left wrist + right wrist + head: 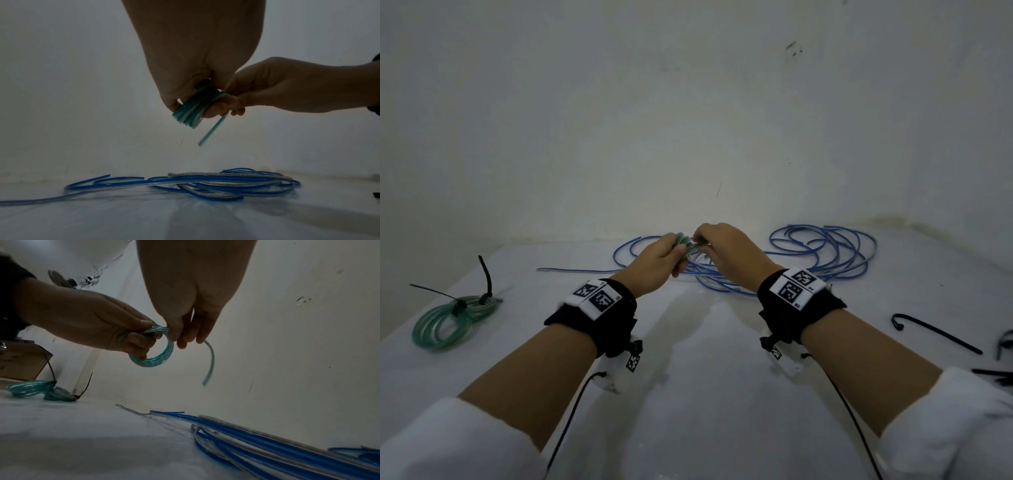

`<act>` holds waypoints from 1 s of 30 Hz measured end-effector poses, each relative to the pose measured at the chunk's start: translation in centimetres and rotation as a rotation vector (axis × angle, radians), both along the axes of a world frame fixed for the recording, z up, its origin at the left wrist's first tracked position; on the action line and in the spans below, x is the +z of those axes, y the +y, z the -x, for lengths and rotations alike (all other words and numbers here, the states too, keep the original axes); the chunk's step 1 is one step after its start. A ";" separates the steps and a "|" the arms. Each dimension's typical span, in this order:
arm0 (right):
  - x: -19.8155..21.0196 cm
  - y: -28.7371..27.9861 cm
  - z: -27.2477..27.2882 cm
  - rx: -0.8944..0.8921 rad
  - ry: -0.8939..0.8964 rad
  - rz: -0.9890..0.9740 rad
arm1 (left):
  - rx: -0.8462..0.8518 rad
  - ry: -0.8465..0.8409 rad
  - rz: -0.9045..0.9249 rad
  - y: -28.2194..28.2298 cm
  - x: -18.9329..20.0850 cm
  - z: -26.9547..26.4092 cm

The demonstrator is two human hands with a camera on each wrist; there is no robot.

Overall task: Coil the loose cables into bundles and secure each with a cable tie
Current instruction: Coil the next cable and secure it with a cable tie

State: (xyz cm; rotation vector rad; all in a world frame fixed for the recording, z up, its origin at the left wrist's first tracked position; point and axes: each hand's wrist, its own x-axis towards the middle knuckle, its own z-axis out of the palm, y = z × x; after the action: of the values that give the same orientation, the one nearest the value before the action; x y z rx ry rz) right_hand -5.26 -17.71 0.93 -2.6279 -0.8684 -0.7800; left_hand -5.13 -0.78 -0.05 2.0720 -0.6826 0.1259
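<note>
A small coil of green translucent cable point(160, 356) point(190, 112) point(685, 241) is held above the white table. My left hand point(664, 257) point(115, 331) grips the coil with curled fingers. My right hand point(717, 241) point(185, 335) pinches the cable at the coil's top right, and its loose tail point(209, 361) hangs down. Loose blue and clear cables point(822, 253) point(195, 183) point(277, 443) sprawl on the table under and behind both hands. Two tied green coils point(448, 322) point(39, 391) with black cable ties lie at the far left.
Loose black cable ties point(935, 332) lie on the table at the right edge. A white wall point(688, 120) rises close behind the cables. A brown cardboard box point(22, 363) shows at the left in the right wrist view.
</note>
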 end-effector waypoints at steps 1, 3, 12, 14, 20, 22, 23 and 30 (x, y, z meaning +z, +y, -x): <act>0.1 0.0 0.1 0.001 0.010 -0.038 | -0.027 0.025 0.017 0.0 0.0 0.0; 0.0 -0.1 0.2 0.017 0.012 -0.077 | -0.081 0.062 0.043 0.1 0.1 0.1; -0.6 -1.3 -0.5 -0.109 0.164 -0.286 | -0.031 0.190 0.420 0.6 0.8 0.6; -0.8 -1.3 -0.1 -0.083 0.203 -0.350 | -0.033 0.240 0.520 0.7 1.1 0.5; -1.5 -0.9 0.0 0.100 0.276 -0.336 | -0.100 0.325 0.731 0.4 1.4 0.2; -1.7 -0.7 0.0 0.113 0.284 -0.294 | -0.124 0.347 0.774 0.5 1.5 0.2; -1.8 -0.6 0.0 0.110 0.264 -0.280 | -0.139 0.356 0.789 0.5 1.6 0.2; -2.2 -0.3 -0.4 0.154 0.075 -0.330 | -0.128 0.328 0.809 0.3 1.3 0.0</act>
State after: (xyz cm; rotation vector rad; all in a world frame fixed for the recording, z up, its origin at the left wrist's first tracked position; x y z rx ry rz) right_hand -4.84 -17.98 -1.30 -2.2588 -0.8308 -0.7106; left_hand -5.08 -0.47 1.26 1.2302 -0.4512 -0.0162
